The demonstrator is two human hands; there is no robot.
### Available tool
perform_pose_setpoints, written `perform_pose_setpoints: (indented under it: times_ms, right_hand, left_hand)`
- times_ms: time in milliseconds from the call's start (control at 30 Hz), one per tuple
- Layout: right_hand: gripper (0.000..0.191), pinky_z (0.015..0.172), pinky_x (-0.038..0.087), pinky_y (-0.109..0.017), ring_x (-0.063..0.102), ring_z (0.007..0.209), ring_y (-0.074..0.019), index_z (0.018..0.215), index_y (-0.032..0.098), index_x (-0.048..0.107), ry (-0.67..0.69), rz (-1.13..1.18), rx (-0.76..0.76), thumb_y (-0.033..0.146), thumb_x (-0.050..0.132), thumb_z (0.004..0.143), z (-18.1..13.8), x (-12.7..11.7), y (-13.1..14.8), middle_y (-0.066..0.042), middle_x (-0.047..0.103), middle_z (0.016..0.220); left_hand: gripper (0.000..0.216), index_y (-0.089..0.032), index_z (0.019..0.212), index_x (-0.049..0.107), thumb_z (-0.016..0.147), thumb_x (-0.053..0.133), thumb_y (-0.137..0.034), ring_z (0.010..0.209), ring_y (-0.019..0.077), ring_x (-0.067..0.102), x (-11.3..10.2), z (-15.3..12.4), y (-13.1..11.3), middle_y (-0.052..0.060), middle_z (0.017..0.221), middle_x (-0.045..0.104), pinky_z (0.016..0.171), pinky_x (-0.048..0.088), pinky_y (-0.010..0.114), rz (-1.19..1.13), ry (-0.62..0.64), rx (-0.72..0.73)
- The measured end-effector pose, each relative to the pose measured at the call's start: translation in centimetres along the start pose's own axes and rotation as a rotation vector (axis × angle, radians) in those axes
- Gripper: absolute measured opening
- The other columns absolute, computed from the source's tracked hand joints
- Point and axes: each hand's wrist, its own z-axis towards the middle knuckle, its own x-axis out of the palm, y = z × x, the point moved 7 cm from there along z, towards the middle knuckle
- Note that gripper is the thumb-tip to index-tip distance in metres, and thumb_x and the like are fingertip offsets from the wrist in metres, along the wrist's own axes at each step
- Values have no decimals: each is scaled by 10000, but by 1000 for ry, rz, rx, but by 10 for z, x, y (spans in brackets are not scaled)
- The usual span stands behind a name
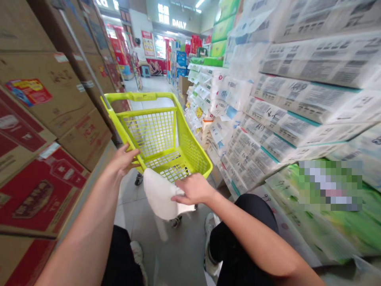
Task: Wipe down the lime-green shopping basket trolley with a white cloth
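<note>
A lime-green plastic shopping cart (160, 135) stands in a shop aisle, tipped toward me, its basket empty. My left hand (123, 160) grips the near left rim of the cart, fingers wrapped over the edge. My right hand (193, 188) is closed on a white cloth (159, 194), which hangs against the cart's near lower edge. My knees and shoes show below, close to the floor.
Stacked brown and red cardboard boxes (44, 119) wall the left side. Wrapped packs of tissue paper (297, 111) are piled high on the right, with green packs (342, 222) lower down. The tiled aisle (149, 85) runs ahead to shelves and signs.
</note>
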Motion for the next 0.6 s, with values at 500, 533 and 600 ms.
perform_pose_setpoints:
  times_ms: [500,533,600]
  right_hand:
    - [401,1125,387,-464,586,1237,-289,1293,190,671,-216,69,5,414,492,1013,-31,-29,-1,-115,724,1247]
    - [450,1140,387,-473,557,1286,-302,1353,174,638,-240,89,23,428,498,1010,-30,-27,9,-129,691,1324]
    - [526,1103,431,-472,553,1287,-319,1404,152,599,-247,128,51,487,498,1011,-26,-23,27,-152,656,1379]
  left_hand:
    - [627,-266,1224,596,622,767,-216,1075,298,712,12,-36,-6,94,1193,710,905,610,469,-31,-226,180]
    - [647,-259,1228,587,612,772,-189,1106,303,704,18,-42,-8,97,1200,709,933,606,458,-26,-216,243]
    - [667,-259,1238,570,605,740,-132,1116,295,703,29,-54,-7,84,1193,711,973,596,448,8,-198,314]
